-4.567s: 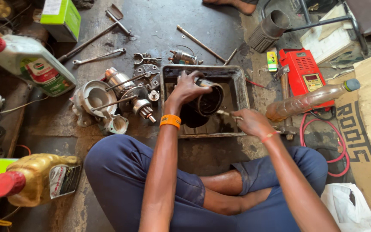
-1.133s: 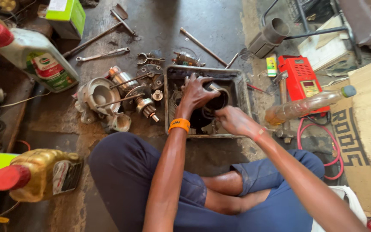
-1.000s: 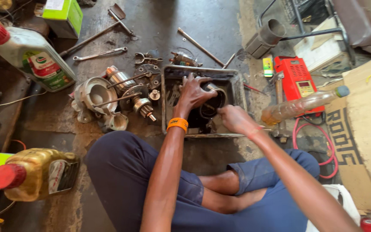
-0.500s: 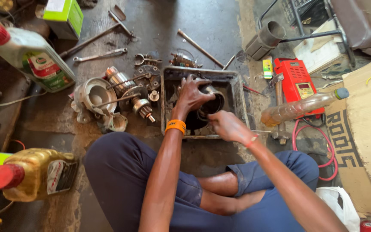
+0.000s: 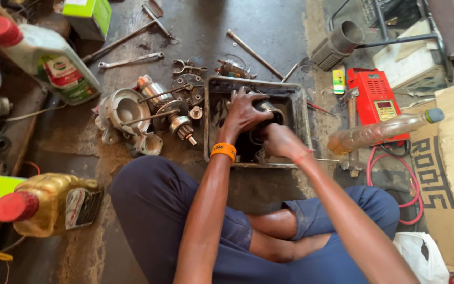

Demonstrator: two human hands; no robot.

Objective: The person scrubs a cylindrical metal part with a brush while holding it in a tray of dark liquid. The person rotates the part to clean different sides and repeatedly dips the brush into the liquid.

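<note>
I sit cross-legged on an oily floor before a dirty square metal tray (image 5: 306,113). My left hand (image 5: 245,111), with an orange wristband, grips a dark cylindrical metal housing (image 5: 269,109) standing in the tray. My right hand (image 5: 279,141) is closed close against the housing's near side, and what it holds is hidden; earlier frames show a thin brush-like tool in it. Both hands are over the tray's middle.
Motor parts (image 5: 148,113), spanners (image 5: 131,59) and rods (image 5: 255,54) lie left of and behind the tray. Oil jugs (image 5: 48,205) (image 5: 43,58) stand at left. A red tester box (image 5: 377,97), a plastic bottle (image 5: 382,131), a red hose (image 5: 398,173) and cardboard (image 5: 453,158) are at right.
My right hand has moved from the tray's right side in toward the housing. The left hand keeps its grip on the housing. The view shifted slightly.
</note>
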